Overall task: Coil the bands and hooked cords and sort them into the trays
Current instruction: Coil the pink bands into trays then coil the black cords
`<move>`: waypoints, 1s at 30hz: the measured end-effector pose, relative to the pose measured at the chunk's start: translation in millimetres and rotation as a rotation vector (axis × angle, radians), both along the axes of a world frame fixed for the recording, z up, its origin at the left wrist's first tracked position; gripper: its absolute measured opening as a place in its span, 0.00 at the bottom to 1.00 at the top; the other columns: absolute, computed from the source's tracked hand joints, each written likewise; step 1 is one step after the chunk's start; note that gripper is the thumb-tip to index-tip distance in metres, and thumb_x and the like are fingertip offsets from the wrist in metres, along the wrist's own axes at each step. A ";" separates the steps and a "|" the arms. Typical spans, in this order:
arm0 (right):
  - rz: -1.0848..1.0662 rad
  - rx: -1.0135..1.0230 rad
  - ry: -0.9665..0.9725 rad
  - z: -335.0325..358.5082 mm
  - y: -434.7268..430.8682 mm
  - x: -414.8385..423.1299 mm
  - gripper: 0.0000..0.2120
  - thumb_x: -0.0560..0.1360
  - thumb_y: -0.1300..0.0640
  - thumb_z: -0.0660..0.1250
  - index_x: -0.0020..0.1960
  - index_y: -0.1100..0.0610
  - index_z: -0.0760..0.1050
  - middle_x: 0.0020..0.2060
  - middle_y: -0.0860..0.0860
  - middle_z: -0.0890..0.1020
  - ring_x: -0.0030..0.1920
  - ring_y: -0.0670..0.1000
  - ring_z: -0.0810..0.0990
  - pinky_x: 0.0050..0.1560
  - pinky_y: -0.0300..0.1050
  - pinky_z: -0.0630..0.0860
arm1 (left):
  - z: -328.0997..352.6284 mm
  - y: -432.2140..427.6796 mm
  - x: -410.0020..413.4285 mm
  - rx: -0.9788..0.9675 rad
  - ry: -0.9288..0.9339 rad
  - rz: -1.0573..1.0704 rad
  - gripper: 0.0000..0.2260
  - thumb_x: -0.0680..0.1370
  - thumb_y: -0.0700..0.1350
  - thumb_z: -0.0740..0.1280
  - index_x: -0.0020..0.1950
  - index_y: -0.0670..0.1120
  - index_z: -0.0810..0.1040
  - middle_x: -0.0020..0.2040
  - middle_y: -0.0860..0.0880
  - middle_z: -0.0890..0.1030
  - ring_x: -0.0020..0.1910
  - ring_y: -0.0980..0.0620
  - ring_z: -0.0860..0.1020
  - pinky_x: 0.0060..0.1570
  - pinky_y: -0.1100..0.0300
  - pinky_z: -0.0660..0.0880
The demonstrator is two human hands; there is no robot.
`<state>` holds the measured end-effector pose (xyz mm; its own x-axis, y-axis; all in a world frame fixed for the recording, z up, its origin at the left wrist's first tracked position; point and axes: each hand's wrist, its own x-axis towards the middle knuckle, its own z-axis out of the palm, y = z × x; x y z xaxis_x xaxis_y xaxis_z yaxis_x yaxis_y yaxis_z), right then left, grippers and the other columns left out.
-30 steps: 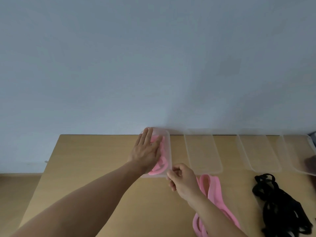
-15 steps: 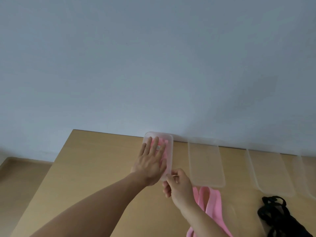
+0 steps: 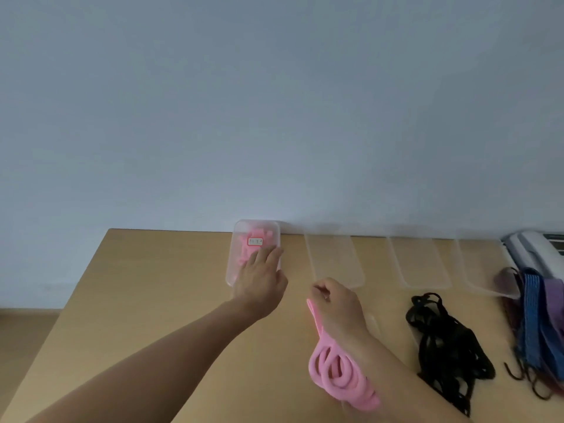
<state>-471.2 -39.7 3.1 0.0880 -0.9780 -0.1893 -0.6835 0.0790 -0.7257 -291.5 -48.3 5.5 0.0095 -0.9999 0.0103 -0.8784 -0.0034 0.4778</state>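
Observation:
A translucent tray (image 3: 241,228) at the back left of the wooden table holds coiled pink bands (image 3: 245,254) under a small red-framed label (image 3: 255,241). My left hand (image 3: 259,279) lies flat on the tray's near right part with its fingers spread. My right hand (image 3: 335,303) hovers to the right of it with fingers curled and nothing visible in them. A loose pile of pink bands (image 3: 332,370) lies on the table under my right wrist. A tangle of black cords (image 3: 442,340) lies further right.
Three empty translucent trays (image 3: 332,261) (image 3: 418,264) (image 3: 485,270) line the back edge by the wall. Blue and purple bands with hooked cords (image 3: 537,325) are heaped at the right edge. A white device (image 3: 531,248) sits behind them.
My right hand has let go of the tray's near corner and drawn back to the right over the pink pile. My left hand has stayed on the tray. The view has shifted.

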 end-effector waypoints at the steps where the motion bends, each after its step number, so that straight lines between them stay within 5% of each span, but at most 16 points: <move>1: 0.002 -0.018 0.017 4.0 6.2 -7.0 0.07 0.77 0.52 0.63 0.43 0.46 0.78 0.37 0.40 0.81 0.40 0.40 0.79 0.39 0.31 0.71 | 1.7 9.3 -4.6 0.014 0.040 -0.012 0.21 0.80 0.44 0.59 0.75 0.47 0.66 0.72 0.50 0.69 0.69 0.48 0.69 0.64 0.52 0.69; 5: 0.072 -0.029 0.163 12.9 35.3 -32.1 0.11 0.78 0.49 0.60 0.38 0.42 0.72 0.35 0.42 0.80 0.36 0.42 0.77 0.37 0.38 0.75 | -1.3 45.3 -21.1 0.125 0.147 -0.113 0.17 0.80 0.42 0.60 0.69 0.46 0.73 0.64 0.49 0.77 0.58 0.51 0.77 0.52 0.68 0.67; 11: 0.292 0.033 0.402 -3.7 85.7 -54.3 0.12 0.72 0.49 0.61 0.31 0.48 0.66 0.32 0.45 0.73 0.36 0.47 0.73 0.41 0.44 0.77 | -3.8 77.5 -45.8 0.270 0.079 -0.288 0.17 0.79 0.45 0.59 0.68 0.51 0.75 0.61 0.51 0.79 0.54 0.50 0.79 0.55 0.55 0.75; 13: 0.383 0.002 0.492 -8.7 95.5 -59.0 0.06 0.68 0.45 0.65 0.39 0.47 0.73 0.41 0.44 0.76 0.44 0.49 0.74 0.42 0.42 0.75 | -5.6 81.6 -48.7 0.300 0.053 -0.303 0.18 0.80 0.45 0.59 0.70 0.52 0.73 0.63 0.52 0.77 0.55 0.50 0.79 0.56 0.55 0.75; 15: 0.504 -0.012 0.610 -17.5 100.6 -65.8 0.15 0.69 0.46 0.67 0.54 0.49 0.74 0.53 0.45 0.73 0.54 0.49 0.72 0.50 0.43 0.73 | -6.3 83.3 -49.7 0.314 0.007 -0.308 0.20 0.80 0.46 0.59 0.73 0.53 0.69 0.66 0.52 0.75 0.57 0.49 0.78 0.56 0.54 0.75; 17: 0.538 -0.069 0.683 -21.9 99.4 -68.4 0.15 0.73 0.51 0.64 0.58 0.51 0.74 0.56 0.46 0.72 0.57 0.50 0.70 0.52 0.43 0.72 | -3.4 81.0 -50.1 0.308 -0.045 -0.303 0.22 0.80 0.46 0.59 0.75 0.53 0.65 0.68 0.51 0.72 0.58 0.47 0.78 0.56 0.52 0.75; 20: 0.587 -0.132 0.633 -19.0 94.4 -64.5 0.05 0.72 0.56 0.60 0.42 0.52 0.75 0.44 0.47 0.76 0.47 0.49 0.71 0.43 0.40 0.67 | 5.8 69.8 -54.1 0.280 -0.103 -0.272 0.23 0.80 0.46 0.58 0.76 0.53 0.63 0.69 0.50 0.71 0.57 0.44 0.78 0.52 0.51 0.76; 23: 0.624 -0.108 0.483 -6.9 83.2 -68.2 0.12 0.72 0.57 0.62 0.30 0.52 0.66 0.30 0.46 0.74 0.33 0.45 0.68 0.34 0.37 0.62 | 16.6 53.0 -60.6 0.261 -0.070 -0.229 0.19 0.81 0.46 0.59 0.72 0.52 0.69 0.66 0.49 0.73 0.59 0.46 0.77 0.55 0.52 0.76; 26: 0.616 0.008 0.279 19.8 63.0 -76.1 0.15 0.76 0.50 0.63 0.31 0.47 0.71 0.26 0.38 0.74 0.28 0.42 0.69 0.29 0.35 0.63 | 27.3 41.5 -68.7 0.267 0.083 -0.178 0.16 0.80 0.41 0.60 0.66 0.48 0.77 0.64 0.48 0.78 0.60 0.48 0.77 0.59 0.54 0.74; 30: 0.596 0.058 0.168 49.6 35.8 -90.4 0.13 0.78 0.46 0.64 0.40 0.50 0.82 0.29 0.43 0.78 0.32 0.43 0.73 0.36 0.36 0.69 | 47.9 41.8 -75.8 0.378 0.310 -0.155 0.17 0.78 0.37 0.59 0.64 0.47 0.79 0.61 0.51 0.81 0.59 0.54 0.78 0.57 0.65 0.72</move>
